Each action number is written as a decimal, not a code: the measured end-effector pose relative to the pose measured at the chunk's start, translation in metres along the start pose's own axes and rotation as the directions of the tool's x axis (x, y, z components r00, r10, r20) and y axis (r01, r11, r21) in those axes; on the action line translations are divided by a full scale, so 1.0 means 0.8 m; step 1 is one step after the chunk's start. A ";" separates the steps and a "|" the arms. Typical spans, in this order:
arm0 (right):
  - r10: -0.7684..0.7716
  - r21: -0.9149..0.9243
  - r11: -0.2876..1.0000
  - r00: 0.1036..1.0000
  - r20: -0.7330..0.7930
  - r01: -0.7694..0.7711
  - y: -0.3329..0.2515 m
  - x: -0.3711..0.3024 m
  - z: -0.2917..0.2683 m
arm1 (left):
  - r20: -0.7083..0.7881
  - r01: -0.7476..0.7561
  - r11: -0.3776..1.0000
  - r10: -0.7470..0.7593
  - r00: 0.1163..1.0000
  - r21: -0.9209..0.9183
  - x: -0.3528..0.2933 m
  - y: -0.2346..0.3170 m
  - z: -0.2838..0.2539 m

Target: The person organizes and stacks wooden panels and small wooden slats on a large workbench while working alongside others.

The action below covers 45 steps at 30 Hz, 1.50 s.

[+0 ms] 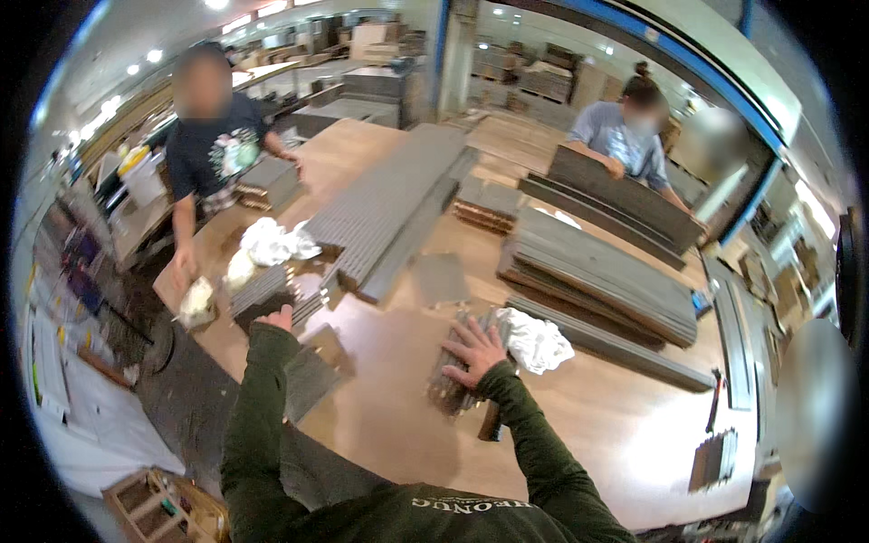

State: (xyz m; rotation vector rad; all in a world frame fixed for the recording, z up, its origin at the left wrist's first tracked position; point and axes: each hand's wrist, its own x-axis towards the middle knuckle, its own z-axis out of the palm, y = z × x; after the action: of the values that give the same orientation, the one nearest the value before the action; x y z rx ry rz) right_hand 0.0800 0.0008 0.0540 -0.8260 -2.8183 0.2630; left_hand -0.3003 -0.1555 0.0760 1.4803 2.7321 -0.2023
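My right hand (472, 349) lies flat, fingers spread, on a small stack of short grey strips (450, 378) on the wooden workbench (398, 425). A crumpled white cloth (536, 340) sits just right of that hand. My left hand (277, 318) reaches out to a second pile of grey strips (261, 290) near the bench's left edge and touches its near end. Both arms wear dark green sleeves. A square grey panel (312, 371) lies between my arms.
Long grey planks (389, 213) run down the bench's middle, and larger stacks (602, 271) lie at right. More white cloths (272, 242) sit at left. Two people stand at the bench: one (213, 136) at the far left, another (625, 136) at the far side holding planks.
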 end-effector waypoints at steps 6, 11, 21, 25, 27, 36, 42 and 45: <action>0.018 -0.001 1.000 1.000 0.020 -0.018 0.013 -0.009 0.001 | -0.100 -0.211 0.912 0.187 0.977 -0.352 -0.015 0.199 -0.034; -0.007 -0.102 0.995 1.000 0.003 0.007 0.010 -0.003 0.006 | -0.129 -0.310 0.602 0.324 0.937 -0.736 -0.044 0.291 0.023; 0.017 -0.076 0.997 0.999 0.028 -0.015 0.000 -0.003 -0.001 | 0.031 0.058 0.918 -0.050 0.998 -0.393 -0.076 0.034 0.118; 0.021 -0.037 0.999 1.000 -0.002 -0.021 0.001 -0.006 -0.005 | 0.189 0.165 0.959 -0.123 0.974 -0.229 -0.116 0.014 0.109; 0.013 -0.025 1.000 1.000 0.010 -0.013 0.002 -0.004 0.000 | 0.103 0.130 0.966 -0.109 0.989 -0.225 -0.118 0.012 0.114; 0.019 -0.087 0.996 1.000 0.023 -0.017 0.014 -0.004 0.004 | -0.031 0.053 0.873 -0.077 0.997 -0.485 -0.027 0.148 0.059; 0.022 -0.039 0.999 1.000 0.013 -0.022 0.007 -0.003 -0.002 | -0.027 -0.244 0.813 0.272 0.962 -0.529 0.012 0.262 0.057; 0.022 -0.056 0.998 1.000 0.002 -0.022 0.007 -0.008 -0.002 | 0.106 -0.103 0.652 0.274 0.956 -0.751 0.001 0.251 0.044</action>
State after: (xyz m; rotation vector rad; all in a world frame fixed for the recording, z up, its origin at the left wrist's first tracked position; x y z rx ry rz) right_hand 0.0886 0.0022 0.0538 -0.8689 -2.8323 0.1896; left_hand -0.1339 -0.0511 0.0204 1.3465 2.0315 0.6544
